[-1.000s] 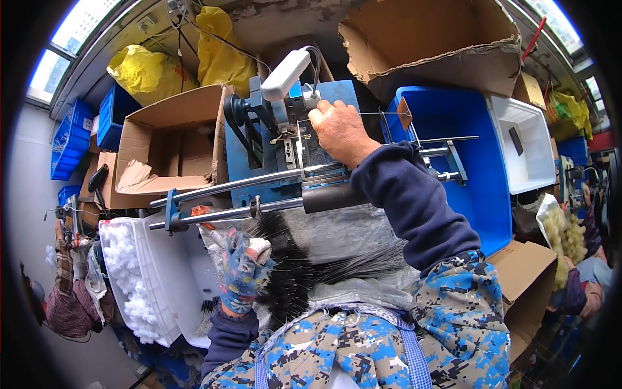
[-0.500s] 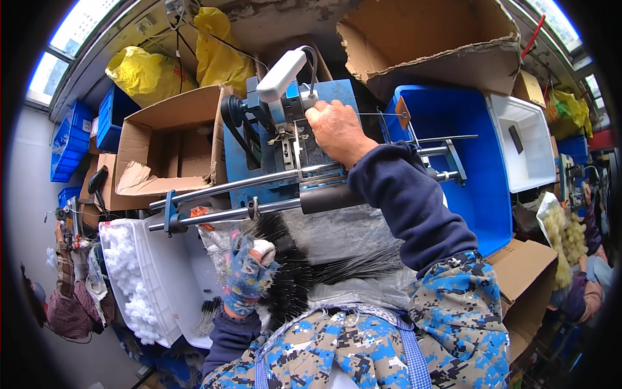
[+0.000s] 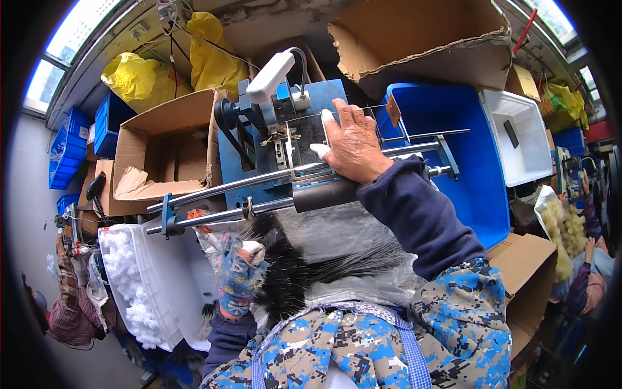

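My right hand (image 3: 355,144) lies over the clear plate (image 3: 308,139) of a blue bench machine (image 3: 249,191), fingers spread, with white wraps on the thumb and one finger. Beside my lap, my left hand (image 3: 241,275), in a worn patterned glove with a white-wrapped thumb, is curled closed; what it holds, if anything, is hidden. Right next to it stands a dense mass of fine black bristles (image 3: 280,266). More dark strands (image 3: 359,262) lie across a grey plastic sheet (image 3: 330,233). Two steel rods (image 3: 227,191) and a dark roller (image 3: 324,194) cross the machine's front.
White tufts fill part of a white bin (image 3: 165,285) at left. An open carton (image 3: 165,146) stands behind it. To the right are a blue bin (image 3: 447,162), a white tray (image 3: 525,149) and a cardboard flap (image 3: 521,266). Other people sit at both far sides.
My right hand has moved from beside the white cylinder toward the right and nearer me, its fingers going from curled to spread. My left hand stays closed by the bristles.
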Tool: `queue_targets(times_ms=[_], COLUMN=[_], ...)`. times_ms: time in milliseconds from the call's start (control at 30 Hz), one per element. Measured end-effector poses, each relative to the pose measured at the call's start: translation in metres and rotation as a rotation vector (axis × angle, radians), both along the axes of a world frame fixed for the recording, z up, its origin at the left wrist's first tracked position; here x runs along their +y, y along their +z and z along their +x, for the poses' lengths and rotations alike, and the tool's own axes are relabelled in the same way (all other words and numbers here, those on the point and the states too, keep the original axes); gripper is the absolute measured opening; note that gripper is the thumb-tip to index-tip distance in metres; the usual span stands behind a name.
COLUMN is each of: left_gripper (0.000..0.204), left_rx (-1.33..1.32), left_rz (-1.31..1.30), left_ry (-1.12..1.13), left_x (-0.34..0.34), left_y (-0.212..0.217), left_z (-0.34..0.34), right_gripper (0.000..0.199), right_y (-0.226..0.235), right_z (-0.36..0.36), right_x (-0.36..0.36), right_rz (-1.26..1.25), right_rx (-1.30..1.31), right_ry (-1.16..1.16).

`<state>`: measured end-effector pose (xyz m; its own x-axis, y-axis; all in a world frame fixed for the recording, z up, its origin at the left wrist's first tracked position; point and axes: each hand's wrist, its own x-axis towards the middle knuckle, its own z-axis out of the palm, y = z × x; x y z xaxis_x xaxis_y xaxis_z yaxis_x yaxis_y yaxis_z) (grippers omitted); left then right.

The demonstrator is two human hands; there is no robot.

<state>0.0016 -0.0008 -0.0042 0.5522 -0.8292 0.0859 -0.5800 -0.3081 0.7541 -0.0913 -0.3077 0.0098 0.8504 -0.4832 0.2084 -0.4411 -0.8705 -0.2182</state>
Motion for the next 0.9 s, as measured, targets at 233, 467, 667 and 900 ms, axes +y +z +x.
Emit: queue_targets(times_ms=[233,467,667,900], left_gripper=[0.031,0.028,0.027,0.033], left_rx=[-0.285,-0.249,-0.312,-0.023], left_rz=[-0.143,-0.065,-0.087,-0.075], left_ry=[-0.144,-0.138,-0.111,-0.025], left_x=[-0.033,-0.018,-0.018,-0.003], left_y=[0.027,0.023,0.028,0.008], left_z=[-0.015,-0.012,-0.007,-0.005], right_gripper=[0.056,0.064,0.065,0.04], right_y=[0.007,-0.002,-0.007,0.021], right_z=[0.001,0.033,0.041,-0.005], right_x=[0.006,0.034,0.036,0.0], right_rz=[0.16,0.057,0.114,0.059], right_rx=[0.076,-0.017,-0.025,0.149], right_ry=[-0.052,0.028,0.085,0.054])
